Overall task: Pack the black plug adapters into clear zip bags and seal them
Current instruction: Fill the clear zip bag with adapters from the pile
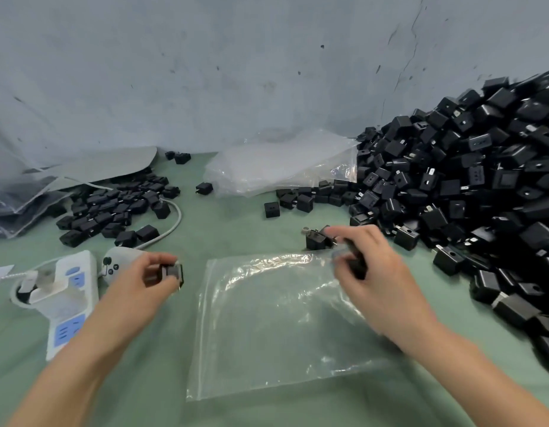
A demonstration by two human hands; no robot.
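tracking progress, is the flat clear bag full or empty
Empty: the zip bag lies flat, green table showing through, nothing black inside it.

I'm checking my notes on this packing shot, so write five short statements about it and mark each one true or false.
1. The left hand grips a black adapter. True.
2. The clear bag in front of the person is stuffed with adapters. False: it lies flat on the table and looks empty.
3. The biggest pile of adapters lies on the right side. True.
4. The right hand holds nothing. False: it holds a second adapter at the bag's far right corner.
5. The power strip sits to the right of the bag. False: it is on the left, beside the left hand.
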